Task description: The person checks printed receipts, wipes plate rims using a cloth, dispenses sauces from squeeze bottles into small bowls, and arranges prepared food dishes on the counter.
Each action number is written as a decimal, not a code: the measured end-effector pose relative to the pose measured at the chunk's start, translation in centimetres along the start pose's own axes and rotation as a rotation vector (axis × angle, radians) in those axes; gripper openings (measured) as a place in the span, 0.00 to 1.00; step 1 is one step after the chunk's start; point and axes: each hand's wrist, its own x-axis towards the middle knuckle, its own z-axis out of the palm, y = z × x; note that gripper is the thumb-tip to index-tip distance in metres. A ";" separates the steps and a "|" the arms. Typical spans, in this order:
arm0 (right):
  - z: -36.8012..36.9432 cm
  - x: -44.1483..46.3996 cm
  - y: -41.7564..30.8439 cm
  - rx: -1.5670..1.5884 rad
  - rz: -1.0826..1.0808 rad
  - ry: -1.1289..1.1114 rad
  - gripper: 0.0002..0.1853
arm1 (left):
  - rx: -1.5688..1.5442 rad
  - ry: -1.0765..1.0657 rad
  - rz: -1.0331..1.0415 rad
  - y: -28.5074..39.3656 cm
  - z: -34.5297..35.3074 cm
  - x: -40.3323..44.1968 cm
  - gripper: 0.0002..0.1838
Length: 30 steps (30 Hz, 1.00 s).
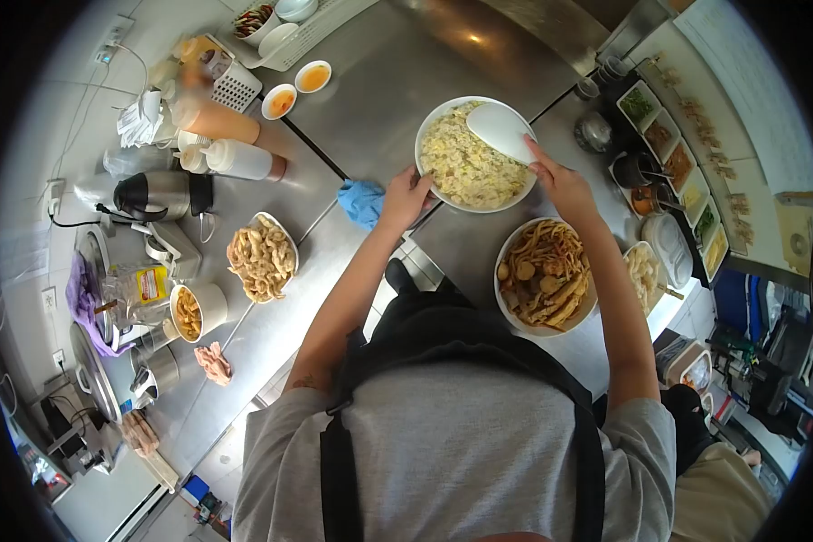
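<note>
A white bowl point(419, 135) of fried rice point(468, 163) with bits of egg and green stands on the steel counter. My left hand point(408, 193) grips the bowl's left rim, thumb on top. In my right hand point(556, 176) is a white rice paddle point(499, 129), its broad oval face lying on the upper right of the rice; my fingers close around its short lower end near the rim. Below my right hand sits a bowl of noodles point(544, 275) with pieces of food on top. A blue cloth point(361, 202) lies beside my left wrist.
At left are a bowl of fried pieces point(262, 258), a tub point(210, 307), squeeze bottles point(239, 161) and a kettle point(154, 194). Two sauce dishes point(313, 77) stand at the back. Ingredient trays point(664, 135) line the right side; another person's trousers point(718, 483) show lower right.
</note>
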 end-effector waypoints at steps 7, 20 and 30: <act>-5.1 -2.1 -2.7 0.356 0.178 -0.271 0.26 | -0.284 0.000 -0.282 1.2 -0.1 -1.7 0.24; -5.3 -3.3 -4.9 0.147 0.063 -0.268 0.24 | -0.309 -0.061 -0.284 0.7 -0.2 -1.8 0.30; -0.5 -10.1 -17.0 0.344 -0.001 0.032 0.26 | -0.463 -0.190 0.027 1.6 -1.3 -9.0 0.25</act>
